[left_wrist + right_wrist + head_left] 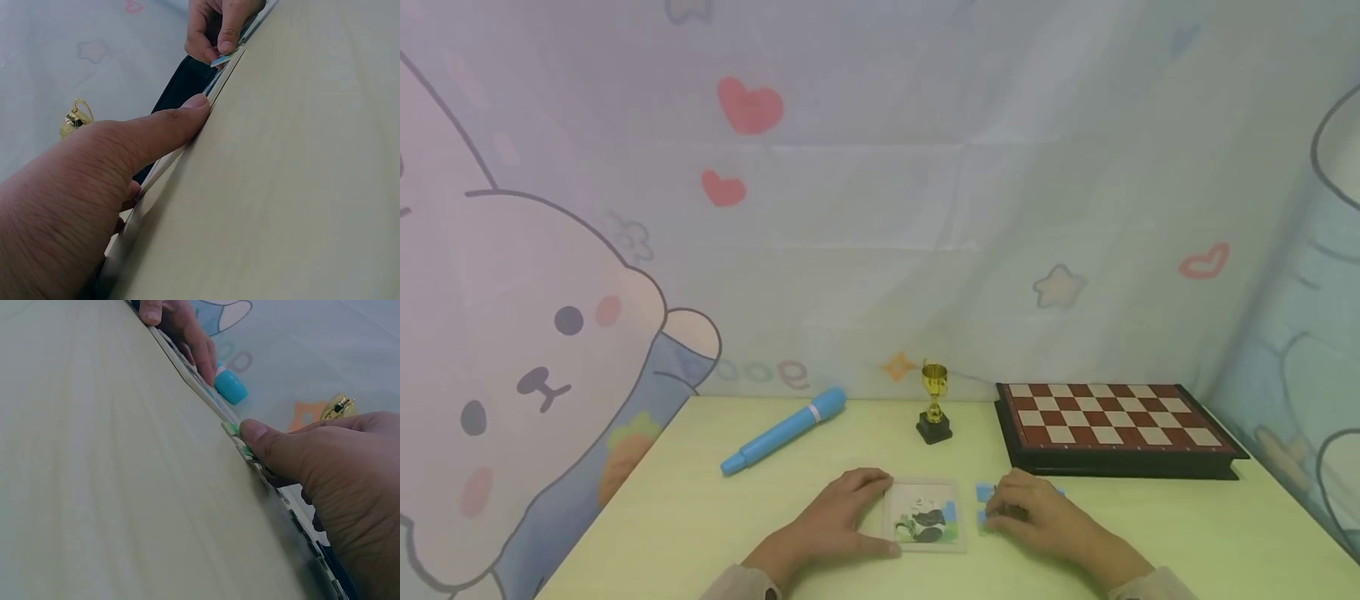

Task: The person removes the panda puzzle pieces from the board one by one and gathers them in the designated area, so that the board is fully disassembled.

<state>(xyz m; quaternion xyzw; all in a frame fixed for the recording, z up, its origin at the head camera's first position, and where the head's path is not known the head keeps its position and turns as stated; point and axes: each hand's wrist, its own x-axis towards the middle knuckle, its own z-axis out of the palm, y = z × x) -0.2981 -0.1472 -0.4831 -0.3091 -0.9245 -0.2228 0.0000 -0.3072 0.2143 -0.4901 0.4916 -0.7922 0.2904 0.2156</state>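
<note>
A small jigsaw puzzle tray [962, 533] with a pale frame lies on the table, partly filled with a panda picture. My left hand [842, 521] holds its left side, thumb at the near corner and fingers at the far corner. Right of the tray, my right hand [1037, 512] pinches a puzzle piece [231, 429] with some green on it between thumb and fingers. Other blue puzzle pieces [984, 492] lie beside and under that hand, which partly hides them. In the left wrist view, the held piece is seen edge-on, just above the tray's far end.
Behind the right hand stands a red-and-white chessboard box [1120, 462]. A small gold trophy [934, 404] on a black base is behind the tray. To the back left lies a blue pen-shaped object [784, 433]. A printed cloth [865, 250] hangs along the table's back edge.
</note>
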